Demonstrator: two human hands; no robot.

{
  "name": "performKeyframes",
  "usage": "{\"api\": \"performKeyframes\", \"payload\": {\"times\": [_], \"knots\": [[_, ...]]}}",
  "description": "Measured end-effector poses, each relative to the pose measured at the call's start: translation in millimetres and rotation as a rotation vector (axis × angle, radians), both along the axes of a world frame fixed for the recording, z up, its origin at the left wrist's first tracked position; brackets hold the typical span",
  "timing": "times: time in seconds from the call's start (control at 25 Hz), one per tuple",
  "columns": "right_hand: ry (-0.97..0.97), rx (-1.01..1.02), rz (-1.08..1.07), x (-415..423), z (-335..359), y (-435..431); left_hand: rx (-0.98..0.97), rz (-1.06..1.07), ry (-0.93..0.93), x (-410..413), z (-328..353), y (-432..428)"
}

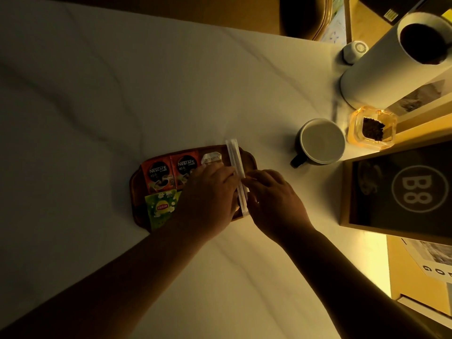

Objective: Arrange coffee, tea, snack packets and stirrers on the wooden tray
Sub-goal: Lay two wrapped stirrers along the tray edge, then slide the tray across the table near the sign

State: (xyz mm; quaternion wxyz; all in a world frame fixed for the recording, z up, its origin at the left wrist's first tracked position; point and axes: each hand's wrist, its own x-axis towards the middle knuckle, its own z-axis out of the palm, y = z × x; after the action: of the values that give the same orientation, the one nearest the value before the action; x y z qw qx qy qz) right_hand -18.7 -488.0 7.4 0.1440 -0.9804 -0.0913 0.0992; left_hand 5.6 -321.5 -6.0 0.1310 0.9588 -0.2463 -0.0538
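Note:
A small wooden tray (137, 182) lies on the white table. Two red Nescafe coffee packets (159, 173) sit side by side along its far edge, with a silver-white packet (211, 158) to their right. A green Lipton tea packet (161, 207) lies at the tray's near left. Paper-wrapped stirrers (234, 157) lie lengthwise along the tray's right side. My left hand (208, 196) covers the tray's middle, fingertips touching the stirrers. My right hand (274, 201) pinches the stirrers from the right side. What lies under my left hand is hidden.
A mug (320, 141) with a dark handle stands right of the tray. Beyond it are a glass jar (371, 128) with dark contents, a tall white cylinder (391, 69) and a small white pod (354, 51). A framed black "B8" sign (401, 192) stands at right.

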Motion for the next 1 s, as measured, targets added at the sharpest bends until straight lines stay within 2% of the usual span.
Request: {"api": "performKeyframes", "payload": {"times": [0.24, 0.4, 0.52, 0.6, 0.76, 0.88, 1.0], "knots": [[0.005, -0.008, -0.008, 2, -5, 0, 0.027, -0.030, 0.044, -1, -7, 3], [-0.039, 0.067, -0.092, 1, -5, 1, -0.062, -0.012, -0.034, 0, -5, 4], [-0.012, 0.236, -0.378, 12, -7, -3, -0.234, 0.304, -0.073, 5, 6, 29], [0.112, 0.280, -0.509, 23, -10, -6, -0.231, 0.534, -0.056, 9, 9, 68], [0.294, 0.330, -0.596, 41, -14, -6, -0.085, 0.894, 0.219, 4, 6, 142], [0.344, 0.335, -0.614, 48, -12, -7, -0.078, 0.905, 0.436, 0, -4, 162], [0.381, 0.302, -0.580, 51, -7, -7, -0.120, 0.865, 0.527, 1, -10, 170]]}}
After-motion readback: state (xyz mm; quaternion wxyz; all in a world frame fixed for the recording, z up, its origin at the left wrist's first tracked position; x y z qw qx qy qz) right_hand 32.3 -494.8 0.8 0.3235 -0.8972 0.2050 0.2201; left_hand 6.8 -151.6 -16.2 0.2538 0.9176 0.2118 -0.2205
